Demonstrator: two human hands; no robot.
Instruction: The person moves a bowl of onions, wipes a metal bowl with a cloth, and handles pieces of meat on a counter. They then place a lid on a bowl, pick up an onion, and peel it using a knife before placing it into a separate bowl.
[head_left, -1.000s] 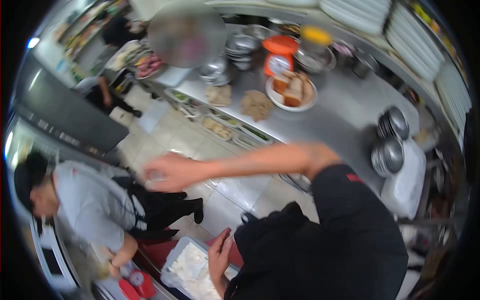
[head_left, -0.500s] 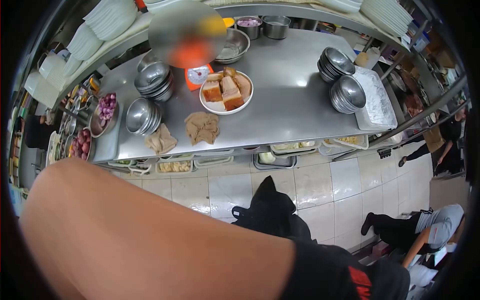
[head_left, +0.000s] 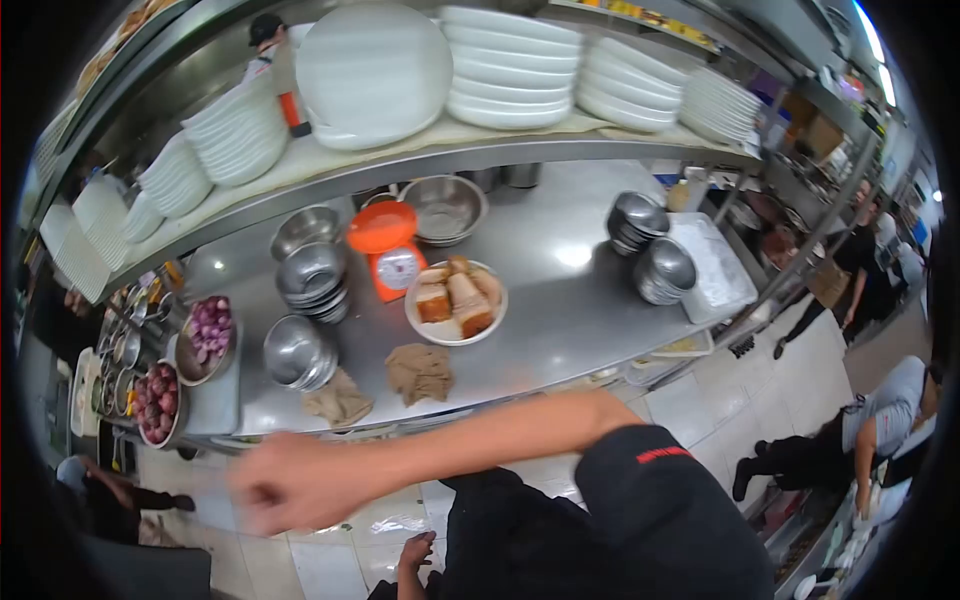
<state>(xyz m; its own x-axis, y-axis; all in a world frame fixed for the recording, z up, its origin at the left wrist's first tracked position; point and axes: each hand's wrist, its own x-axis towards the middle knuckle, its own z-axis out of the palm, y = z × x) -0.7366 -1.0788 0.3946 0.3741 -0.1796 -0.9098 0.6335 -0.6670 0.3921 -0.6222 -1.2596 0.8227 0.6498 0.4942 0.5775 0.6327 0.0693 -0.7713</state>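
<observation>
I can't read any text from here. The dial face (head_left: 399,269) on the orange scale (head_left: 383,229) has marks too small for me, and the red mark (head_left: 664,455) on the black sleeve (head_left: 655,510), nearer the camera than the scale, is blurred.

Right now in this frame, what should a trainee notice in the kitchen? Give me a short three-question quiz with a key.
1. What does the round white plate hold?
A) Peeled purple onions
B) Thick, browned meat pieces
C) Stacked steel bowls

2. True or false: two crumpled tan cloths lie apart from each other on the shiny steel counter.

3. Fill in the blank: the person's right hand extends from a short black sleeve with a ____ marking.

Key: 1 B; 2 true; 3 red.
</observation>
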